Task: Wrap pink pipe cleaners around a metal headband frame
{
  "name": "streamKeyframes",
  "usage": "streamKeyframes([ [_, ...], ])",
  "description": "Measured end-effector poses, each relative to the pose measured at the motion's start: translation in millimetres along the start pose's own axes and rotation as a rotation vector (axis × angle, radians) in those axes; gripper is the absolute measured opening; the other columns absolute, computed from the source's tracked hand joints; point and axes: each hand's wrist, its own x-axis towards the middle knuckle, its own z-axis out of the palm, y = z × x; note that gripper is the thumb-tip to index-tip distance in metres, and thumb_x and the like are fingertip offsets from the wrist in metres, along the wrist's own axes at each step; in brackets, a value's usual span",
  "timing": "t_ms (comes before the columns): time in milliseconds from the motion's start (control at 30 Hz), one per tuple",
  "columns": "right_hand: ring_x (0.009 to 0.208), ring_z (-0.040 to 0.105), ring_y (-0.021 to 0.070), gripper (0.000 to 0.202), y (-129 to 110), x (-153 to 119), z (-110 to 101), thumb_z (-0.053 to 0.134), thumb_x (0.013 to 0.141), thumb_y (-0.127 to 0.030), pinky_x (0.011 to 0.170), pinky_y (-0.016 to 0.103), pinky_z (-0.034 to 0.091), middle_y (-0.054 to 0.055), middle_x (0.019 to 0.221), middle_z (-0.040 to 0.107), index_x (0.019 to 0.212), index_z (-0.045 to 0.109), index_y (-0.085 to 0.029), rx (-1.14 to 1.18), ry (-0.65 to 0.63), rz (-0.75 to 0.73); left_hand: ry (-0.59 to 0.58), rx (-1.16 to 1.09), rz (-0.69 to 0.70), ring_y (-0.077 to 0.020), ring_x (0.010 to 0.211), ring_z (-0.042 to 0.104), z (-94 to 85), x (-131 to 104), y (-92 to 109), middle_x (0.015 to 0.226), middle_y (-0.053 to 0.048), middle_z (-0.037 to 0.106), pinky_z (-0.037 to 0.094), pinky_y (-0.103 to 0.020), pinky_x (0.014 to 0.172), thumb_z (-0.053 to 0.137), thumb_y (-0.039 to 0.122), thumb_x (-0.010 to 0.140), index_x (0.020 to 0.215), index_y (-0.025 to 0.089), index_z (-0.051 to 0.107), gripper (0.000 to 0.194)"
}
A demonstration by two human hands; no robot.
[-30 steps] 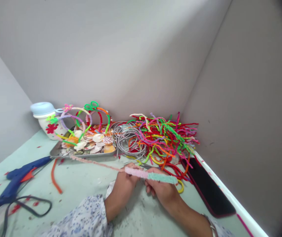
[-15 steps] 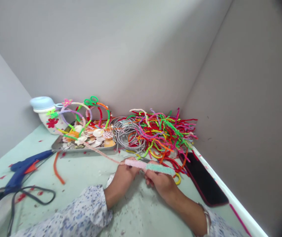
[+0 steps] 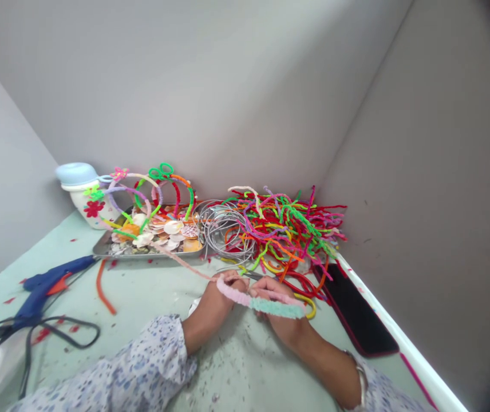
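Observation:
A curved band wrapped in fuzzy pink and mint green pipe cleaner is held over the middle of the table. My left hand is closed on its pink end, and a loose pale pink strand runs from these fingers up-left towards the tray. My right hand pinches the band beside the left hand, partly hidden behind the mint green part. The fingertips of both hands are close together.
Behind stand a metal tray of shells, finished fuzzy headbands, a white bottle, coiled wire and piled pipe cleaners. A blue glue gun lies left, a black phone right.
The band has tilted and turned in my hands, so its curve and a pink strip behind the mint green part now show. The view has shifted slightly.

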Motion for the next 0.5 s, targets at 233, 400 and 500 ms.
streamKeyframes([
  [233,0.048,0.040,0.0091,0.022,1.7,-1.2,-1.2,0.051,0.084,-0.036,0.045,0.021,0.031,-0.005,0.053,0.046,0.072,0.053,-0.018,-0.048,-0.012,-0.015,-0.011,0.049,0.019,-0.0088,0.050,0.036,-2.0,1.2,-2.4,0.051,0.005,0.039,0.028,-0.022,0.048,0.051,0.020,0.069,0.054,0.018,0.040,0.018],
  [400,0.050,0.042,0.0097,0.016,5.2,-2.5,-2.1,0.055,0.081,-0.031,0.045,0.021,0.032,-0.004,0.057,0.048,0.071,0.055,-0.018,-0.166,0.016,-0.035,-0.019,0.125,0.043,-0.0081,0.044,0.033,-4.9,6.6,-13.4,0.046,0.006,0.036,0.025,-0.023,0.046,0.052,0.022,0.070,0.049,0.018,0.039,0.025],
  [500,0.050,0.044,0.0103,0.017,5.5,-1.4,-1.9,0.055,0.080,-0.033,0.044,0.022,0.033,-0.003,0.057,0.050,0.071,0.056,-0.019,-0.147,0.038,-0.022,-0.013,0.120,0.046,-0.0081,0.045,0.033,-5.2,7.1,-15.3,0.046,0.006,0.037,0.025,-0.023,0.046,0.053,0.024,0.072,0.051,0.018,0.039,0.026],
])
